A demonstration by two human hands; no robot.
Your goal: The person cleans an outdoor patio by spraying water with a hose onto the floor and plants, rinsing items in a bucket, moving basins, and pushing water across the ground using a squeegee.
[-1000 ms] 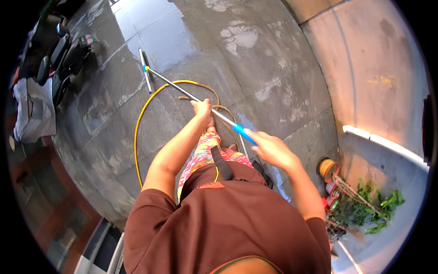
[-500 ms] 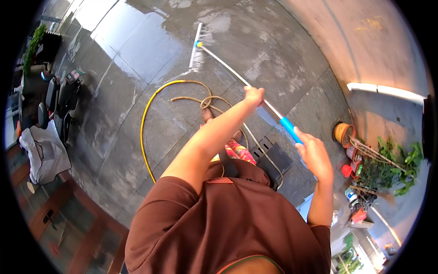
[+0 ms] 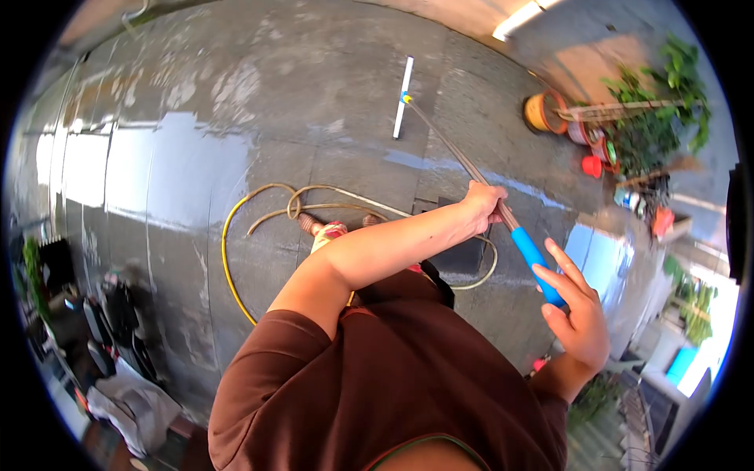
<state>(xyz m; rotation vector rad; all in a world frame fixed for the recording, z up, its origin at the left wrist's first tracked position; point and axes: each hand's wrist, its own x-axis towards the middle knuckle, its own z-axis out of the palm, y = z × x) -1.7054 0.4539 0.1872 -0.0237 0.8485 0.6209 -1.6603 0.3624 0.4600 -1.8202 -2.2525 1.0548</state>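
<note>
A long pole (image 3: 452, 147) runs from a white squeegee head (image 3: 404, 97) on the wet grey floor back to a blue grip (image 3: 536, 263). My left hand (image 3: 485, 206) is wrapped round the metal part of the pole, just ahead of the blue grip. Beside the grip's end, my right hand (image 3: 577, 310) has its fingers spread and apart, the fingertips close to the blue sleeve. Whether they touch it is hard to tell.
A yellow hose (image 3: 226, 245) loops over the floor around my feet (image 3: 310, 223). Potted plants (image 3: 644, 141) and an orange pot (image 3: 543, 112) stand by the wall at upper right. A parked scooter (image 3: 118, 318) is at lower left, near a grey cloth (image 3: 137, 408).
My view has turned to the right. The squeegee has swung rightward across the floor with both arms. My right hand's fingers have opened from around the blue grip.
</note>
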